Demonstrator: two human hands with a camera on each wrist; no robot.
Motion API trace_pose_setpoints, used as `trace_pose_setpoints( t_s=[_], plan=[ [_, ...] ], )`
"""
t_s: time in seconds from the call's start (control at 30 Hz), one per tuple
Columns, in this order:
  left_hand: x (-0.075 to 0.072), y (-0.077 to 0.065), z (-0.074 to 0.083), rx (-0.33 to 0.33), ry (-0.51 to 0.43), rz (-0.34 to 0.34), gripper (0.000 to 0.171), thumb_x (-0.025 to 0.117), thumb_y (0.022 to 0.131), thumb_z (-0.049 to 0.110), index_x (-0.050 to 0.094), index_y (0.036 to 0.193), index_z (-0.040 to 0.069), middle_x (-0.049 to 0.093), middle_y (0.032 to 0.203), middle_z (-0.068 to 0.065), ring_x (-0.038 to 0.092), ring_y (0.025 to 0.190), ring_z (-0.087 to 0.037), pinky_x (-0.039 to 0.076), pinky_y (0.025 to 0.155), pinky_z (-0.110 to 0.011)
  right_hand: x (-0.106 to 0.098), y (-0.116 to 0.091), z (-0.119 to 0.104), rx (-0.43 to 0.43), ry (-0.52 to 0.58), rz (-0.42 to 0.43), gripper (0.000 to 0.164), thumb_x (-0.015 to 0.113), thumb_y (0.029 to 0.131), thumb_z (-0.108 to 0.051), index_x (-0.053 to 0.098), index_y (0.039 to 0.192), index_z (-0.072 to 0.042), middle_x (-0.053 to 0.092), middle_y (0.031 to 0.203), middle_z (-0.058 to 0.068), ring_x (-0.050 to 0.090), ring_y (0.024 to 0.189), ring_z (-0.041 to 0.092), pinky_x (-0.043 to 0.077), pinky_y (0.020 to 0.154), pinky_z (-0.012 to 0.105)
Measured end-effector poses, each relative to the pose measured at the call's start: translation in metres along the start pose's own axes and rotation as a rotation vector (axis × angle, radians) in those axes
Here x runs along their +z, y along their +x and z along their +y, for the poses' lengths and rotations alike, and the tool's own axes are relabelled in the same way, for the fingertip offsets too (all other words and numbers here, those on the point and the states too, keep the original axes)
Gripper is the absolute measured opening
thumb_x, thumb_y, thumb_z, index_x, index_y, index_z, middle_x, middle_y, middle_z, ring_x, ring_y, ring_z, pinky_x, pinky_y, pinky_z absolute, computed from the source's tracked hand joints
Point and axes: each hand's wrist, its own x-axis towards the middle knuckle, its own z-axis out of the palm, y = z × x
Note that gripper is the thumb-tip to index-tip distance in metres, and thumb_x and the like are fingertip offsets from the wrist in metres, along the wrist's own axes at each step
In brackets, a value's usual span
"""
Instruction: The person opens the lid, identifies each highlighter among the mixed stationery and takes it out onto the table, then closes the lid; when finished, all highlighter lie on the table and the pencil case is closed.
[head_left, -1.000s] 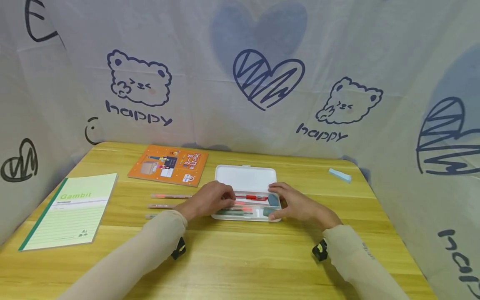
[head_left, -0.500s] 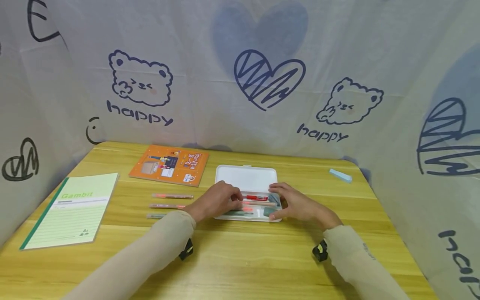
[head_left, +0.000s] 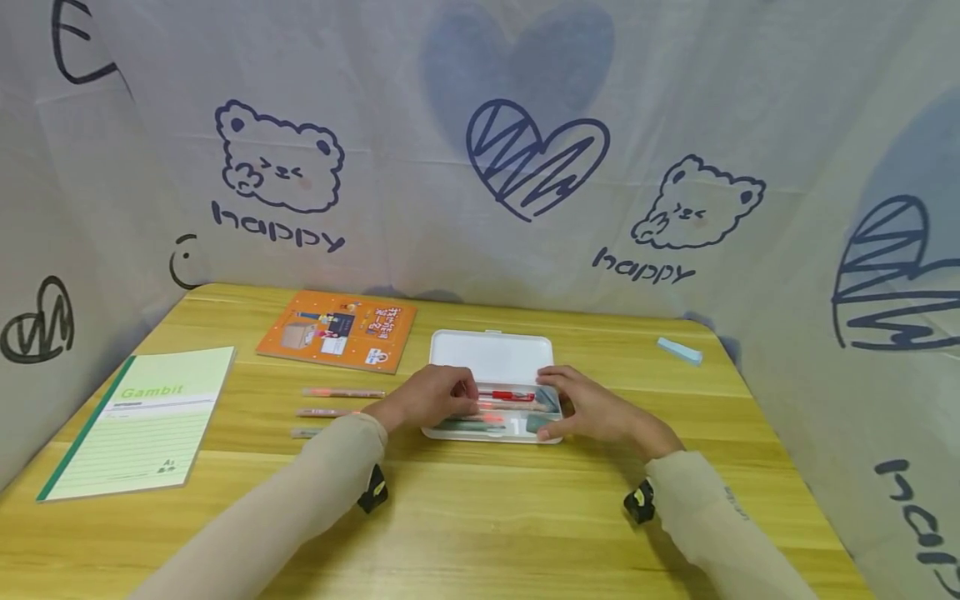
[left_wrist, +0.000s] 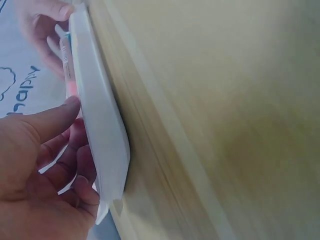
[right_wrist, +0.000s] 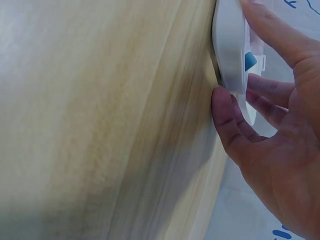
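Between the thumb and fingers of my left grip (head_left: 429,397), a pink-marked pen (left_wrist: 69,70) looks pinched near one end, low in the white pencil case (left_wrist: 102,120) and pointing toward my right grip (head_left: 596,408). That one holds the case's right end, thumb on the near side, fingers beyond. If I release the pen askew, I judge it could ride up on its neighbours, since the case is already crowded; if my right grip slackens, a push from the left could skid the case along the table (head_left: 487,525).

Just past the pinched pen lies a red pen (head_left: 512,396); nearer me, a dark green one (head_left: 472,426); by my right fingers, two blue-grey blocks, maybe erasers (head_left: 548,401). What my left fingers cover I cannot tell. Beyond both grips the lid (head_left: 491,354) lies back; a pen sitting high would probably keep it from closing.

Left of my left grip, three loose pens (head_left: 341,393) lie apart, close enough for my sleeve (head_left: 330,471) to nudge.
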Motion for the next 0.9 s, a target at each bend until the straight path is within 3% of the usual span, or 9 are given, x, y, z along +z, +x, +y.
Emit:
trace_pose_setpoints(
  t_s=[0.23,0.57,0.9],
  plan=[
    [0.0015,0.0020,0.0024,0.059,0.004,0.061,0.011,0.070,0.108,0.020,0.073,0.110,0.009,0.072,0.097,0.000,0.059,0.087,-0.013,0.053,0.086,-0.032,-0.0005,-0.0003,0.0011,-0.004,-0.018,0.008,0.096,0.088,0.092,-0.043,0.041,0.165,-0.002,0.029,0.177,0.017,0.030,0.162,0.043,0.027,0.131,0.065],
    [0.0030,-0.0014,0.0071,0.092,0.200,0.103,0.010,0.073,0.104,0.017,0.077,0.107,0.008,0.076,0.095,-0.001,0.059,0.089,-0.017,0.056,0.089,-0.036,-0.0003,0.0007,-0.0008,0.002,-0.017,0.005,0.094,0.088,0.092,-0.044,0.043,0.164,-0.003,0.030,0.176,0.016,0.031,0.161,0.043,0.027,0.131,0.065],
    [0.0042,-0.0061,0.0040,0.112,0.215,0.143,0.012,0.075,0.105,0.020,0.077,0.106,0.009,0.077,0.097,-0.003,0.062,0.092,-0.018,0.056,0.091,-0.038,0.0009,0.0006,-0.0012,-0.009,-0.023,0.006,0.095,0.088,0.092,-0.043,0.042,0.164,-0.002,0.030,0.176,0.017,0.032,0.161,0.043,0.028,0.131,0.064]
  ],
)
